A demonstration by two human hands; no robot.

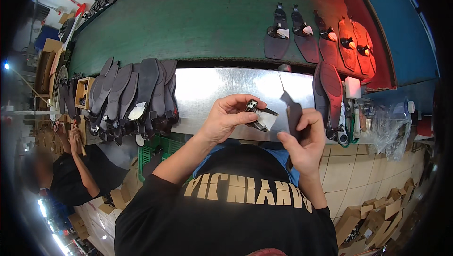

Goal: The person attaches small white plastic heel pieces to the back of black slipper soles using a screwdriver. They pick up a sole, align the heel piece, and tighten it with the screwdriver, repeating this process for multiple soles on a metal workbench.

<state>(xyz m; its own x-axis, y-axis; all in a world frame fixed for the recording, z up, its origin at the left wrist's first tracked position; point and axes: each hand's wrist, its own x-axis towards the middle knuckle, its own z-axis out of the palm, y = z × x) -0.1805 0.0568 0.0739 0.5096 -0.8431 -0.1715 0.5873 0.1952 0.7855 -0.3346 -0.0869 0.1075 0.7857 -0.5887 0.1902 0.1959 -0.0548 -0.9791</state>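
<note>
Over the shiny metal worktop (pixel 207 83), my left hand (pixel 226 116) pinches a small black sandal strap piece (pixel 255 120) that has a white patch on it. To its right, my right hand (pixel 306 142) grips a dark grey shoe sole (pixel 294 116), turned almost edge-on, its narrow end pointing up and away. The two pieces are apart. At the left of the worktop lies a row of overlapping dark soles (pixel 123 83) with straps hanging at their near ends. A pair of soles (pixel 328 93) lies right of my right hand.
Beyond the worktop runs a green conveyor belt (pixel 179 20), bearing several soles (pixel 277 43) with straps, some under red light. A white box (pixel 352 87) and clear plastic bags (pixel 391 133) sit at right. A green crate (pixel 163 147) stands below; another person (pixel 85 171) works at left.
</note>
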